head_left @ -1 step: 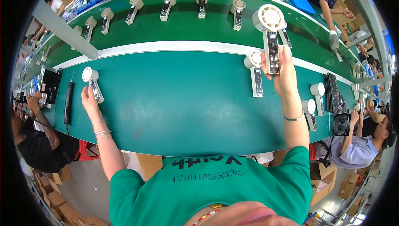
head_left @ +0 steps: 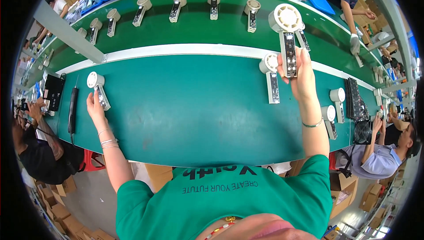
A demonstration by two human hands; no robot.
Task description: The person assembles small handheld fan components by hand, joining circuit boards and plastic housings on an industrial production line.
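Note:
My right hand (head_left: 301,74) is closed round the handle of a white handheld fan (head_left: 285,18), raised above the bench with its round vented head upward. The open handle shows a circuit board (head_left: 289,54). At the left of the bench, my left hand (head_left: 94,106) has its fingers closed at the handle edge of another handheld fan (head_left: 96,79), which lies on the green mat. A third fan (head_left: 273,87) lies just left of my right hand. Two more, an upper fan (head_left: 338,95) and a lower fan (head_left: 328,113), lie farther right.
A green conveyor belt (head_left: 194,30) beyond a white rail (head_left: 176,49) carries several similar fans. On the left lie a black pen-shaped tool (head_left: 73,109) and a black box (head_left: 54,90). Black strips (head_left: 354,98) are stacked at right. Co-workers sit at both sides; grey posts (head_left: 70,30) flank the bench.

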